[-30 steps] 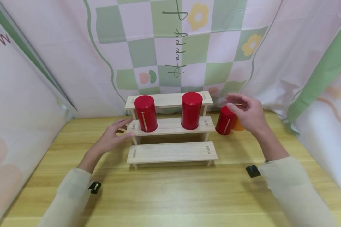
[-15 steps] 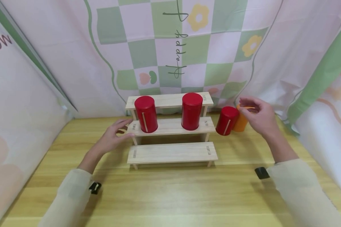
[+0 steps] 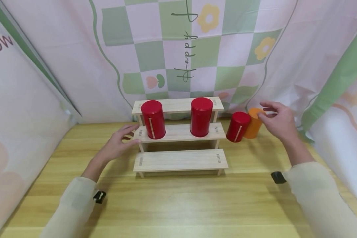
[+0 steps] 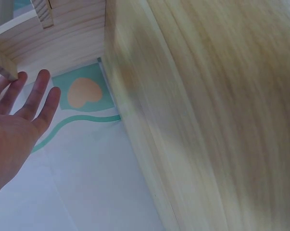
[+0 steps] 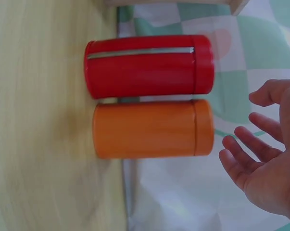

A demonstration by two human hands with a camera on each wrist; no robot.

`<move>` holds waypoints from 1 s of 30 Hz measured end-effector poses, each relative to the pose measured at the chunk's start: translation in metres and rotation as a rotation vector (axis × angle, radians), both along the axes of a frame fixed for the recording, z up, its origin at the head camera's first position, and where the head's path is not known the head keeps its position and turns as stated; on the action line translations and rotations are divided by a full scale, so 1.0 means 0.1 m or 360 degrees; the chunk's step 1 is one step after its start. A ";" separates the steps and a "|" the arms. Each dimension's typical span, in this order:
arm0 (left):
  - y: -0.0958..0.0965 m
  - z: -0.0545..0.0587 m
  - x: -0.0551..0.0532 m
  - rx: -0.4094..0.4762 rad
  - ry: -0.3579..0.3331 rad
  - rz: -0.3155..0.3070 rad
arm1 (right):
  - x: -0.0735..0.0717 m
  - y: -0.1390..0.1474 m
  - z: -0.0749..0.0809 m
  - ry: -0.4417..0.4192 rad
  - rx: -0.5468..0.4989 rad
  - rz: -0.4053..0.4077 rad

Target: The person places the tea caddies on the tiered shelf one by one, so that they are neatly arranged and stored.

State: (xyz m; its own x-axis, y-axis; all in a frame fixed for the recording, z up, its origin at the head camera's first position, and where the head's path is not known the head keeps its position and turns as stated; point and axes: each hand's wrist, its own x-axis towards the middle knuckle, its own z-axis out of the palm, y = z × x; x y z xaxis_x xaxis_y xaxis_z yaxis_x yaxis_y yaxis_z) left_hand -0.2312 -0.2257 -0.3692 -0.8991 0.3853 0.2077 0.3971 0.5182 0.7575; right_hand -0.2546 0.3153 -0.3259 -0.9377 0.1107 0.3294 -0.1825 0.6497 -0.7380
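A three-tier wooden shelf [image 3: 178,161] stands on the table. Two red canisters [image 3: 153,122] [image 3: 200,119] are upright on its middle tier, one towards each end. On the table to the right of the shelf stands a third red canister [image 3: 238,127], and close beside it an orange canister [image 3: 254,124]. My left hand [image 3: 117,140] has its fingers at the left end of the middle tier; the left wrist view shows them extended against the wood. By the orange canister's lid, my right hand [image 3: 278,120] hovers with relaxed fingers; in the right wrist view a gap separates them.
Behind the shelf hangs a patterned curtain [image 3: 178,49], with more cloth [image 3: 32,72] at both sides. The wooden table [image 3: 178,205] stretches out in front. A small black device [image 3: 278,177] sits at the right cuff and another [image 3: 99,197] at the left.
My right hand has moved to the right, from above the third red canister to the side of the orange one, uncovering the orange canister. The left hand has stayed in place.
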 end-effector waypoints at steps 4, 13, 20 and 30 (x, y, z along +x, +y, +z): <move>0.00 -0.01 -0.01 0.0007 -0.0005 0.0002 | -0.03 0.03 -0.03 -0.0049 0.0033 0.0013; 0.00 -0.01 -0.01 0.0011 -0.0001 0.0002 | -0.14 0.10 -0.10 -0.0231 0.0095 0.0059; 0.00 -0.02 -0.02 0.0028 -0.0006 0.0005 | -0.17 0.14 -0.19 -0.0232 0.0168 0.0087; 0.01 -0.02 -0.01 0.0070 0.0005 0.0019 | -0.20 0.15 -0.24 -0.0198 0.0213 0.0056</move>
